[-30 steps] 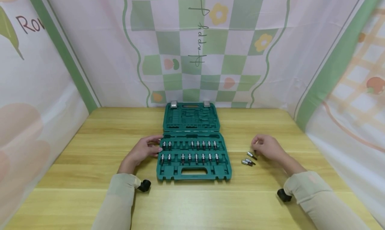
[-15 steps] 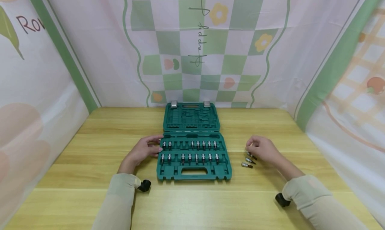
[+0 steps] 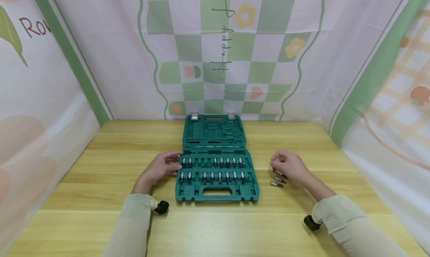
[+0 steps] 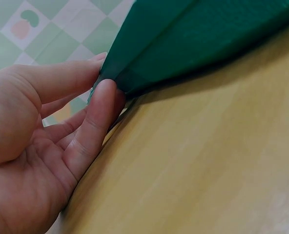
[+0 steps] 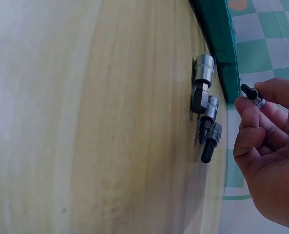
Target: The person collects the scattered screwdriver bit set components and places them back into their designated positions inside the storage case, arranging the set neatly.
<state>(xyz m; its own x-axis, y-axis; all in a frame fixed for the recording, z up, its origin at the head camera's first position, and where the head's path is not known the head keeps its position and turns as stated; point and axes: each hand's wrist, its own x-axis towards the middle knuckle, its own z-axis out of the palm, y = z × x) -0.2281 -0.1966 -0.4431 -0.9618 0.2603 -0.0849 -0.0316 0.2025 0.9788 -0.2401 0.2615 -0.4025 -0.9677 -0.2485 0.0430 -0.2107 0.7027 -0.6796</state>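
Note:
In the head view an open green socket case (image 3: 217, 191) lies on the table, with two rows of bit sockets standing in its near half. My left hand (image 3: 164, 165) rests at the case's left side. The left wrist view shows its thumb and fingertips touching the edge of the green case (image 4: 174, 44), the fingers extended. To the right of the case my right hand (image 3: 291, 166) pinches a small bit socket (image 5: 253, 95) between thumb and forefinger, dark tip pointing away from the palm. Below it, several loose bit sockets (image 3: 276, 184) lie on the wood.
The case's lid (image 3: 215, 130) lies folded back with bare moulded recesses and two metal latches. Behind the wooden table (image 3: 215, 227) hangs a checkered printed cloth (image 3: 218, 51), with more cloth along both sides. Some slots in the case hold no sockets.
My right hand has moved left toward the case with the pinched bit socket. The loose sockets beneath it have spread slightly apart. My left hand has stayed at the case's side.

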